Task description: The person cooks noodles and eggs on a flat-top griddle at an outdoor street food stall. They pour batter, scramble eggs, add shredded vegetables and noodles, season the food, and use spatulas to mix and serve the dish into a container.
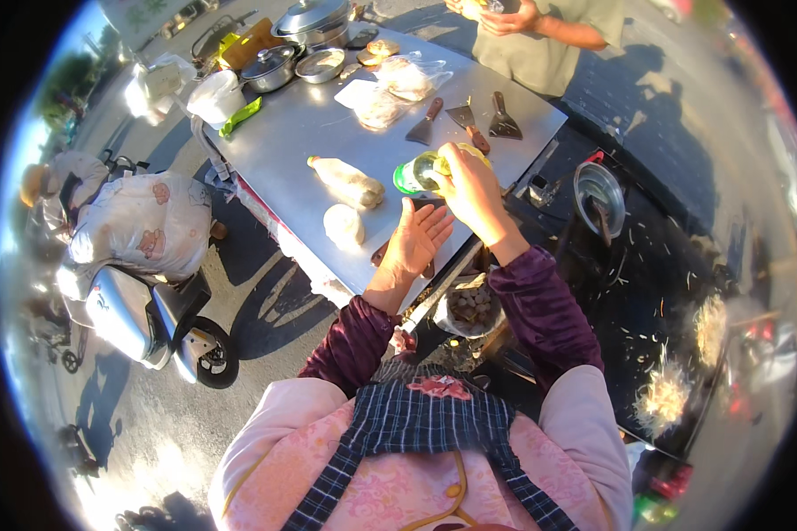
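Note:
My right hand [470, 192] grips a green bottle [412, 175], which is tilted on its side above the metal tabletop [285, 143]. Palm up beneath it, my left hand [415, 244] has its fingers spread and holds nothing. A pale round of dough [344, 226] lies left of that hand, beside a capped plastic bottle with cloudy, pale contents [349, 182]. Part of a wooden handle [378, 255] shows by my left wrist; the rest is hidden. Beyond my right hand lie two wooden-handled scrapers [425, 124] and a third scraper [505, 121].
Bagged food [398, 83], a lidded pot [270, 66] and a white bucket [216, 97] stand farther back. Across the table is a person [531, 50]. A black griddle [627, 299] with shredded food lies right, a scooter [133, 318] left. Below hangs a lined container [473, 310].

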`<state>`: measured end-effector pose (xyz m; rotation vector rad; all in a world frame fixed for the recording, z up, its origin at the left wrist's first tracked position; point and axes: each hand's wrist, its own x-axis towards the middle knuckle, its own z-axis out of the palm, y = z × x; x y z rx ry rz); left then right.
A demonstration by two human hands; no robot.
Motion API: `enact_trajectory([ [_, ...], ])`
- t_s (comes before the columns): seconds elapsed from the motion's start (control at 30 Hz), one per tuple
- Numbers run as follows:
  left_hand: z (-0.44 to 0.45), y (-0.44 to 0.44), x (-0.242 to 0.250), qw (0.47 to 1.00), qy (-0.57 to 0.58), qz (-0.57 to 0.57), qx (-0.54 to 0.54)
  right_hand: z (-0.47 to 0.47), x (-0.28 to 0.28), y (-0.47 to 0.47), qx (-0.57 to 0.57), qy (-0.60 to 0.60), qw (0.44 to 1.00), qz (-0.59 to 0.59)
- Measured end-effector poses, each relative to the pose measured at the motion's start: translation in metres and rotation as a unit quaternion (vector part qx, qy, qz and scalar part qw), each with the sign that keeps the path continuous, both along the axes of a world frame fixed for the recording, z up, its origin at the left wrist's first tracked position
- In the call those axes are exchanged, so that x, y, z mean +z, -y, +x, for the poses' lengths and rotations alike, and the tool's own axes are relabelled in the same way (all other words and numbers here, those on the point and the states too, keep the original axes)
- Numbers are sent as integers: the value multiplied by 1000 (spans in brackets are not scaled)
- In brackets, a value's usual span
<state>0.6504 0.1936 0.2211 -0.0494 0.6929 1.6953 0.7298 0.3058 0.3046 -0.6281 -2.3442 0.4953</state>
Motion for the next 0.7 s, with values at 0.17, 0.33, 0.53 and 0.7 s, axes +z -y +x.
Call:
enact_trajectory([
  [0.17,101,-65,24,980,122,154,-15,194,8,63,-131,-142,977,-90],
  [0.33,289,-107,44,969,-4,199,-149,391,3,138,-472,-149,866,-67],
  [0.53,510,-116,44,935,-108,250,-226,494,-22,246,-580,-213,763,-190],
  [0.7,588,-124,67,927,-197,275,-163,527,-18,269,-633,-216,708,-228],
])
